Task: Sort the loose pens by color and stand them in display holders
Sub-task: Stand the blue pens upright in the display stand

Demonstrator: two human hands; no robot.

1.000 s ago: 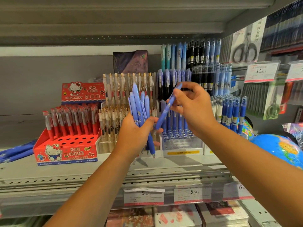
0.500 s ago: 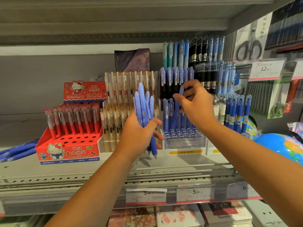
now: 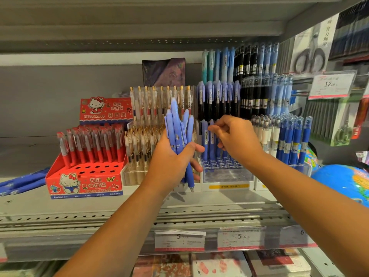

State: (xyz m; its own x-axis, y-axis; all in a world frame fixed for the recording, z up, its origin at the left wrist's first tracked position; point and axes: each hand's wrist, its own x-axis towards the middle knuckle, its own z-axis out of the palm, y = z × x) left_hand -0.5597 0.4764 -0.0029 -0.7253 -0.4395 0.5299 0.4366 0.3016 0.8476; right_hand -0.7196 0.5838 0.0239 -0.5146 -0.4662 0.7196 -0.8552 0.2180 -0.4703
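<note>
Mid-frame: left hand point(image 3: 171, 162) grips bundle of blue pens point(image 3: 177, 126), not yet placed; right hand point(image 3: 237, 138) curls at half-filled clear holder point(image 3: 227, 174), cannot tell if it pinches one.

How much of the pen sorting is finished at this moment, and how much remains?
Done: several blue pens already stand in the back rows of the clear holder. In hand: the left hand grips a bundle of blue pens; the right hand is at the top of one standing pen. Left: that bundle, plus loose blue pens lying on the shelf; the holder's front holes are empty.
</note>
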